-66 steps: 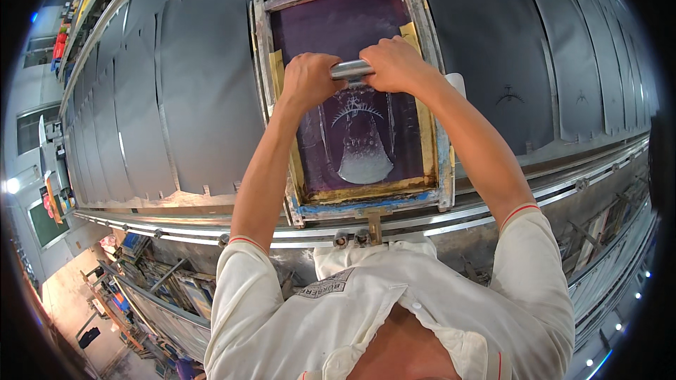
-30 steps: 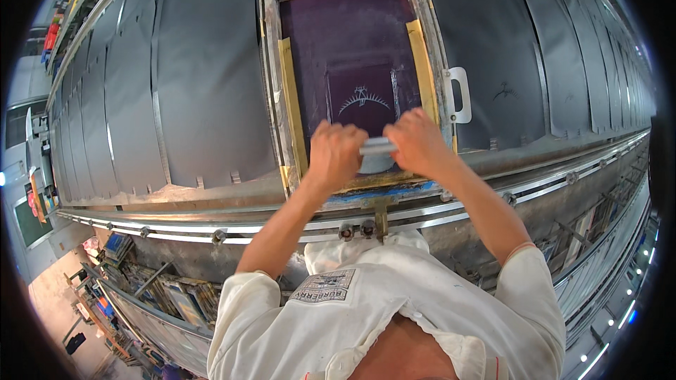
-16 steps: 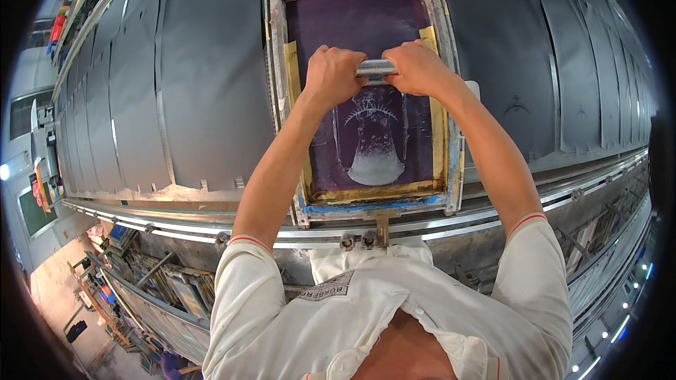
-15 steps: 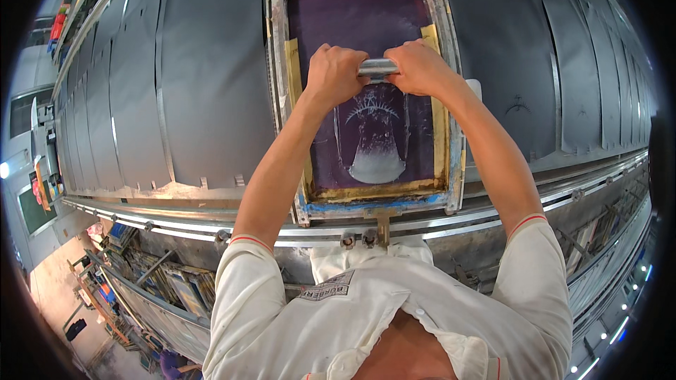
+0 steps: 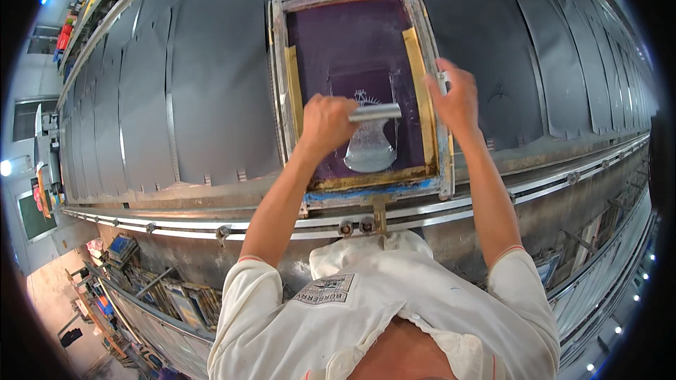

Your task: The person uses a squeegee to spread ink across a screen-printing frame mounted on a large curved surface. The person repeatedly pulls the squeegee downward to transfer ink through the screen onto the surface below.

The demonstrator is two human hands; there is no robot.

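A wooden-framed printing screen (image 5: 282, 91) with purple mesh lies flat on a long dark table (image 5: 197, 91). Yellow tape lines the mesh on both sides, and a pale printed shape shows in the middle. My left hand (image 5: 325, 121) grips a metal-handled squeegee (image 5: 375, 112) that rests across the mesh above the pale shape. My right hand (image 5: 456, 97) has left the squeegee and closes on the white handle (image 5: 442, 82) at the screen's right frame edge.
Dark fabric panels (image 5: 141, 98) lie in a row along the table on both sides of the screen. A metal rail (image 5: 211, 219) runs along the table's near edge. Below the rail, shelves hold stacked frames and clutter (image 5: 162, 292).
Both hands held the squeegee and pulled and pushed it over the mesh. Now my right hand has let go of it and moved right to the handle on the frame.
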